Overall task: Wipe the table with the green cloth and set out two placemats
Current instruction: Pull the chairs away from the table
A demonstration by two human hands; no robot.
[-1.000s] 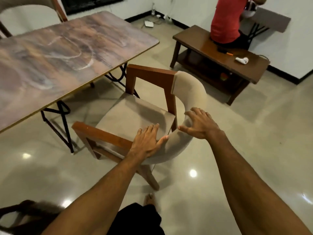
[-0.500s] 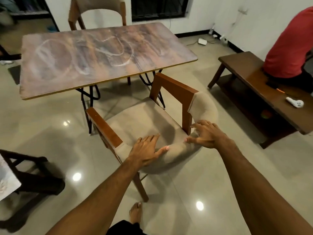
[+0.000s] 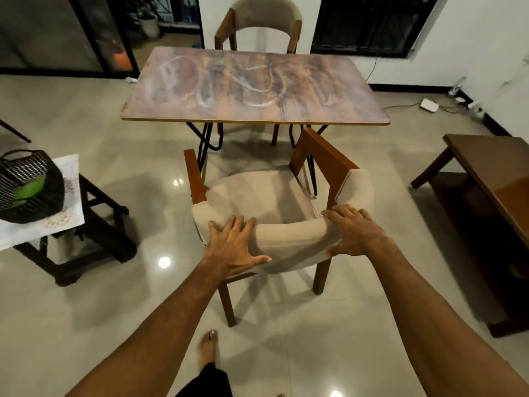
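Note:
The wooden table [image 3: 329, 90] stands ahead, its brown top streaked with whitish smears. In front of it is a beige padded chair [image 3: 257, 193] facing the table. My left hand [image 3: 232, 245] holds the left part of the chair's curved backrest, fingers over the top and thumb spread behind. My right hand [image 3: 352, 230] grips the right end of the backrest. The green cloth [image 3: 30, 187] lies inside a black woven basket [image 3: 17, 202] at the left. The basket sits on a pale patterned placemat [image 3: 67, 216] on a dark stool.
A second beige chair [image 3: 263, 21] stands behind the table. A dark wooden bench [image 3: 492, 173] runs along the right. The dark stool [image 3: 97, 227] under the basket is at the left. My bare foot [image 3: 209, 348] is on the glossy tiled floor.
The chair has swung round from angled to squarely facing the table. My hands shifted from its side pad onto the top of the backrest. The basket with the green cloth came into view.

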